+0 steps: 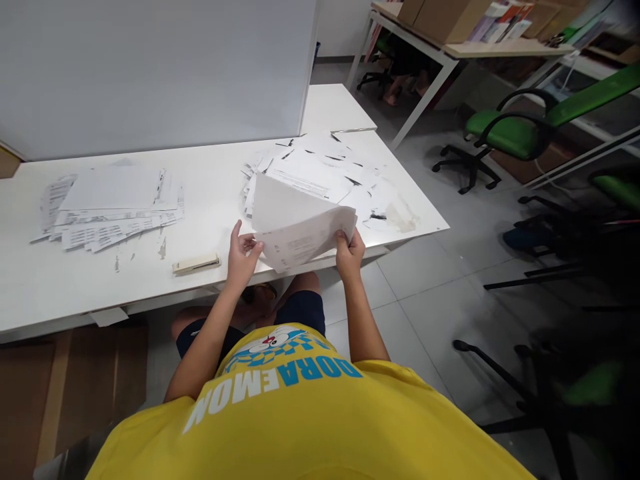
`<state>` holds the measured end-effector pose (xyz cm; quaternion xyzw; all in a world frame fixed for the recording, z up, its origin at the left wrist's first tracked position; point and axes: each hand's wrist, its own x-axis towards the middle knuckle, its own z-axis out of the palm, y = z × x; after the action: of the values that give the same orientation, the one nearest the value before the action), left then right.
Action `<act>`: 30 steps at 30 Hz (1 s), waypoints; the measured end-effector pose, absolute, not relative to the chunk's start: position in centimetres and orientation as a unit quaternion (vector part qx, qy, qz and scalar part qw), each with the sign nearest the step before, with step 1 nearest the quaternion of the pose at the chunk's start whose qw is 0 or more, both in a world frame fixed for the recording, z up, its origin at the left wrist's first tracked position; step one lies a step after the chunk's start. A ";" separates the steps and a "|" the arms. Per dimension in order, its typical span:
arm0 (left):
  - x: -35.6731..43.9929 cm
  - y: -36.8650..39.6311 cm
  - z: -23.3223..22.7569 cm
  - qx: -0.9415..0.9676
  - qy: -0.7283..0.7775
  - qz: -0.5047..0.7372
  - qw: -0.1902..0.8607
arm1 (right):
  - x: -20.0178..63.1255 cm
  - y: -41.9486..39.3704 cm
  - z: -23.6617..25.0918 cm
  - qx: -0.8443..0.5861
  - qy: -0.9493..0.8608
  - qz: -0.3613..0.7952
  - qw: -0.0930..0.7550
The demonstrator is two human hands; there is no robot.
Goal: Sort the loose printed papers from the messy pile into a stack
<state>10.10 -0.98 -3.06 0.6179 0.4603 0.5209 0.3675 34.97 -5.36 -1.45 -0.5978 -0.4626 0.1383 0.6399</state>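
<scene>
1. the step in hand looks like handling or sorting a few loose sheets, held up in front of the body at the front edge of the white table.
2. the right hand is closed on the sheets at their right edge, thumb on top; the paper bends and fans apart, so more than one sheet shows.
3. the left hand is at the left edge of the sheets, fingers loosely curled and thumb by the paper; whether it pinches them, i cannot tell.
4. on the table beyond the sheets lies a messy spread of papers; well to the left lies a separate paper pile, its layers fanned out.
5. the stapler lies near the front edge, left of the left hand, with neither hand on it.
6. as i judge it, the next move calls for a sure right grip and a light left one, so that the bent sheets line up without slipping or creasing.
</scene>
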 end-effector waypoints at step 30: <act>10.5 1.6 -0.7 0.591 0.391 0.601 0.368 | 32.6 -2.8 -1.0 -0.580 -0.408 0.200 0.676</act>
<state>10.50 1.58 -0.73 0.5915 0.3912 0.6011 0.3685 32.62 -2.79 -0.99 -0.5795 -0.4085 0.2000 0.6762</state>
